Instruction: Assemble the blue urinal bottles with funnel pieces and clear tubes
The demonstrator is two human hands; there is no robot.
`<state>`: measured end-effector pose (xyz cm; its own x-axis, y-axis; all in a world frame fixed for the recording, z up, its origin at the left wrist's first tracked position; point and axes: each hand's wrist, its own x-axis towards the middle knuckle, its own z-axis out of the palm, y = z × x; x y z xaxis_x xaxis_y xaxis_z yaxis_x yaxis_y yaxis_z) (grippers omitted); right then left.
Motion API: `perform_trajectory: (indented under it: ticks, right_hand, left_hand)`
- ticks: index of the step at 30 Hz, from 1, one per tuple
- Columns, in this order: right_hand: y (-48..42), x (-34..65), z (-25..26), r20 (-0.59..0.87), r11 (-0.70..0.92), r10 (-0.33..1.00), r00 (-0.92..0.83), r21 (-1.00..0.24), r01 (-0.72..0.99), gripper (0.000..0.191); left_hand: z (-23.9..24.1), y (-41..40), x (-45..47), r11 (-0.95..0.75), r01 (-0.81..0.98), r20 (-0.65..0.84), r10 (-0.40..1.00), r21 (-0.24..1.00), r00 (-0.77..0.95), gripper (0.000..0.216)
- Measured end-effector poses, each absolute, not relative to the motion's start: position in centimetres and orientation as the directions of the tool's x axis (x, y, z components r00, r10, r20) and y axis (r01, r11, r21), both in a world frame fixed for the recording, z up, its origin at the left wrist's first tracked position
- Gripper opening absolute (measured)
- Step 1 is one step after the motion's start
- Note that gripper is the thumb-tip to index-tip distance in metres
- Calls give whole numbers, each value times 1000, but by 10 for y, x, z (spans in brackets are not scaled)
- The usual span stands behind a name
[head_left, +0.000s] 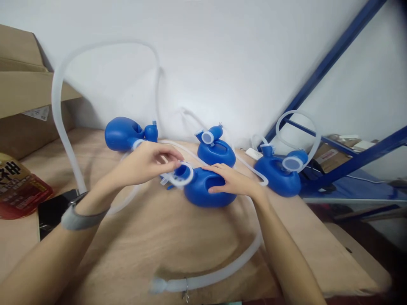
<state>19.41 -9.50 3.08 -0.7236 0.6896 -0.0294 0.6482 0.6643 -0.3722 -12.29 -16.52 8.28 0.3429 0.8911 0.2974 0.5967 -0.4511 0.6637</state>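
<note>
A blue plastic urinal bottle [199,190] with a hollow handle lies on the wooden table in front of me. My right hand [227,178] grips its handle, fingers over the top and thumb at the handle opening. At the bottle's mouth, on the left, is a white ring cap [187,177]. My left hand [159,161] pinches the rim of this cap between thumb and fingers; part of the grip is hidden. Small blue and white parts just below that hand are blurred.
More blue bottles with hoses stand behind: one at left [119,133], one at centre [210,154], one at right [280,180]. A translucent hose [219,275] curves along the front edge. Left are a red jug [22,190], a black phone [54,212] and cartons [28,91]; right, a blue rack [359,159].
</note>
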Motion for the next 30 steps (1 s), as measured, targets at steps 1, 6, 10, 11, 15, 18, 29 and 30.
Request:
perform_trajectory:
  ticks: [1, 6, 10, 11, 15, 18, 29, 30]
  right_hand:
    - [-94, 194, 28, -5, 673, 687, -727, -375, 638, 80]
    - [-91, 188, 23, 38, 661, 695, -718, -424, 618, 81]
    - [-90, 185, 23, 73, 620, 727, -683, -497, 607, 74]
    - [-89, 184, 21, 83, 615, 734, -674, -501, 609, 70]
    - [-85, 183, 12, 154, 628, 743, -651, -495, 600, 58]
    - [-83, 182, 7, 178, 627, 750, -637, -497, 600, 57]
    - [-84, 181, 8, 192, 616, 759, -622, -519, 592, 50]
    - [-83, 182, 7, 196, 619, 758, -622, -515, 592, 50]
  left_hand:
    - [87, -171, -119, -459, 575, 257, 880, 677, 400, 37]
    - [92, -183, -109, -500, 648, 241, 860, 574, 450, 37]
    - [75, -167, -114, -491, 707, 433, 856, 509, 282, 39]
    - [71, -163, -115, -484, 716, 455, 852, 503, 257, 39]
    - [58, -152, -114, -477, 708, 410, 867, 521, 282, 39]
    - [51, -150, -106, -473, 677, 349, 879, 563, 324, 38]
    - [40, -142, -104, -389, 661, 205, 917, 642, 342, 33]
    - [38, -141, -104, -410, 664, 242, 911, 625, 335, 34]
